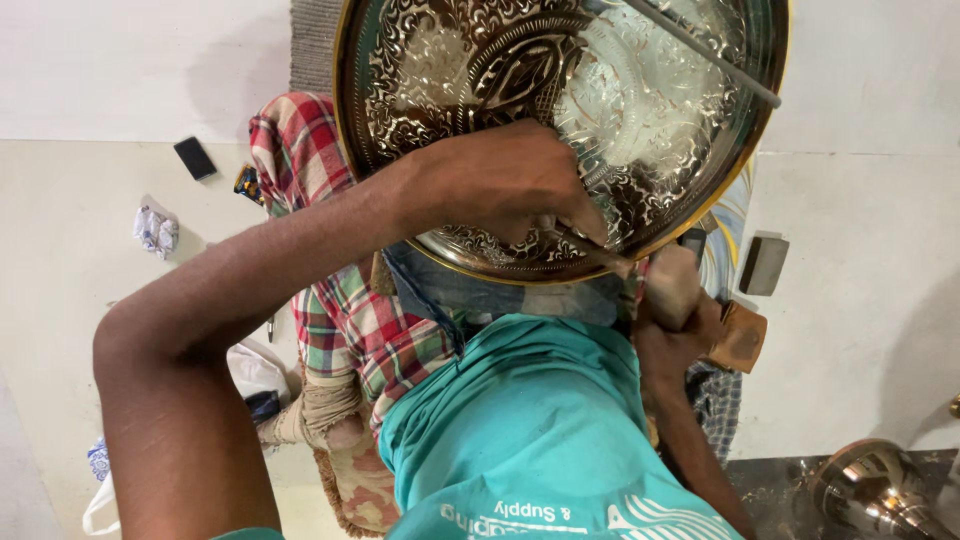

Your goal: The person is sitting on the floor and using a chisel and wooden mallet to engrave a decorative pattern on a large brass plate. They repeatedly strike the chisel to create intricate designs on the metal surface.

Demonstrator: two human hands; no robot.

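A large round metal plate (620,110) with a gold rim and dense engraved patterns rests tilted against my lap. My left hand (505,180) lies on its lower part, fingers closed on a thin metal chisel (592,247) whose tip touches the plate near the bottom rim. My right hand (678,340) is just below the rim at the right, gripping a small hammer (672,282) with its head close to the chisel. A thin metal rod (705,50) crosses the plate's upper right.
A red checked cloth (335,310) covers my legs above the teal shirt (530,430). On the pale floor lie a black phone (195,158), crumpled paper (155,230), a grey block (765,265) and a brown pad (742,338). A shiny brass vessel (872,490) stands at bottom right.
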